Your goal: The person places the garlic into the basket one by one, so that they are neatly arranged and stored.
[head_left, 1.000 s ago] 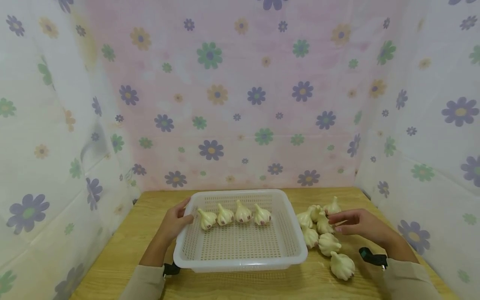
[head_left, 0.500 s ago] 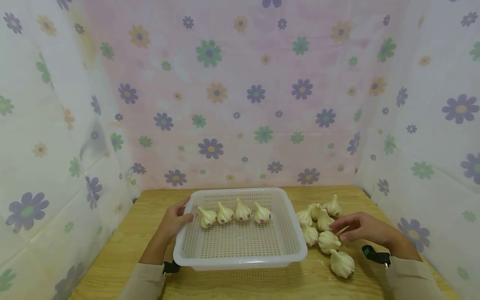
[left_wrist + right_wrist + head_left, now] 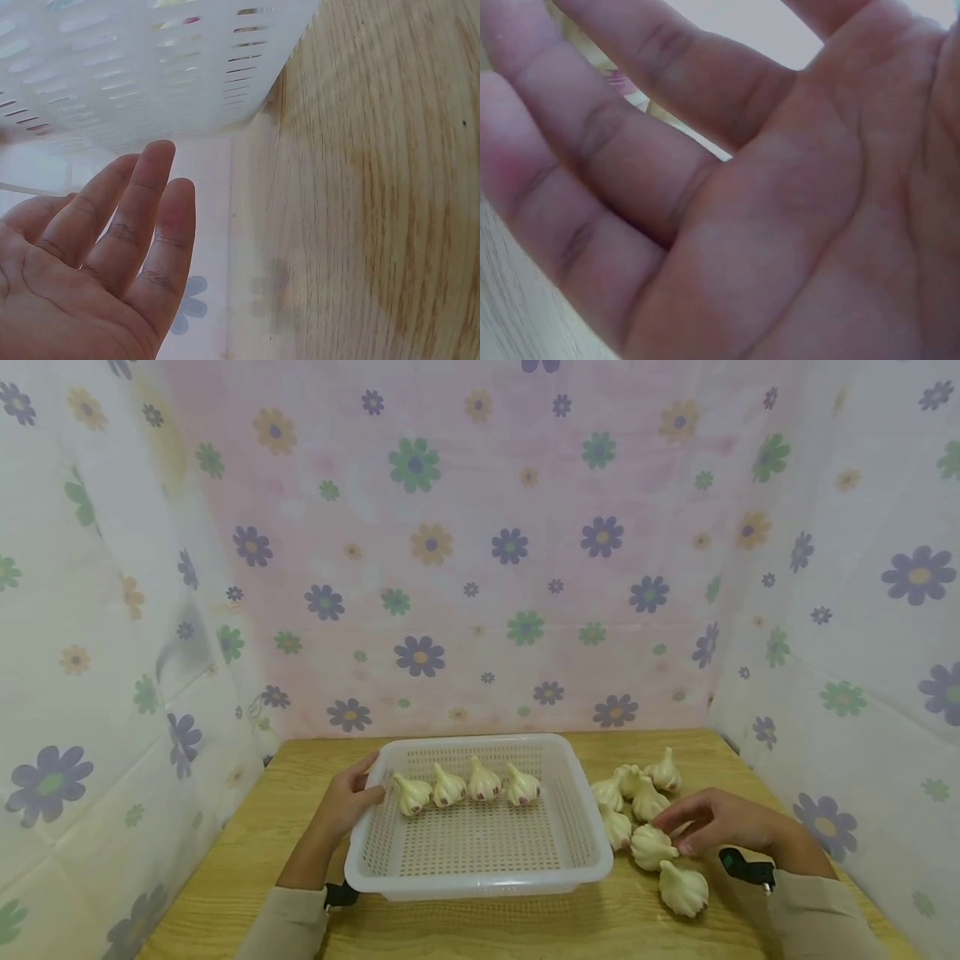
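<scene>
The left hand grips the rim of the white basket between its nine and ten o'clock. Inside, four garlic bulbs line up from ten to two o'clock. At the basket's three o'clock, loose bulbs cluster on the wooden table. The right hand, well apart from the left, is at the cluster's three o'clock, by one bulb; whether it pinches it, I cannot tell.
</scene>
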Demonstrator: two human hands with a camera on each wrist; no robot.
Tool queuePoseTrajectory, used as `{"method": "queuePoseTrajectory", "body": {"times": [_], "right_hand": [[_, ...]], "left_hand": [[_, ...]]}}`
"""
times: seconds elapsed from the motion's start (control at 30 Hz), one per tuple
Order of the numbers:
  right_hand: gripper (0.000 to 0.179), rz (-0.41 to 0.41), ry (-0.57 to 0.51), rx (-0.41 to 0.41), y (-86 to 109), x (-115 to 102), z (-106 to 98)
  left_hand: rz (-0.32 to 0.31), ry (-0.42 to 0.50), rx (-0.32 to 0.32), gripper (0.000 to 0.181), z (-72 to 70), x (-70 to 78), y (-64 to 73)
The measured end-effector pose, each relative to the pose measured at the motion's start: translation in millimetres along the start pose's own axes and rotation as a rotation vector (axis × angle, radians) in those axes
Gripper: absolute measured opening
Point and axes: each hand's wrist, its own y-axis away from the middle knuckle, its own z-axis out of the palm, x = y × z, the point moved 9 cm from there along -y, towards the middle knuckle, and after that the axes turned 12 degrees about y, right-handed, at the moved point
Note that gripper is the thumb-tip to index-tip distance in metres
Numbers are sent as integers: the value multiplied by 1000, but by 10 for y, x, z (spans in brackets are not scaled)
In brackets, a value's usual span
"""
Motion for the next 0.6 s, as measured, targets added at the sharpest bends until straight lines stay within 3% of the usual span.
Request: {"method": "queuePoseTrajectory", "body": {"times": [0.2, 0.43, 0.6], "right_hand": [[40, 17, -14, -5, -28, -16, 22], [28, -72, 43, 34, -22, -99, -15], [28, -83, 71, 47, -6, -109, -48]], "left_hand": [[-5, 1, -5, 79, 2, 15, -1], [2, 6, -6, 78, 8, 29, 4], [3, 5, -11, 78, 11, 27, 14]]}}
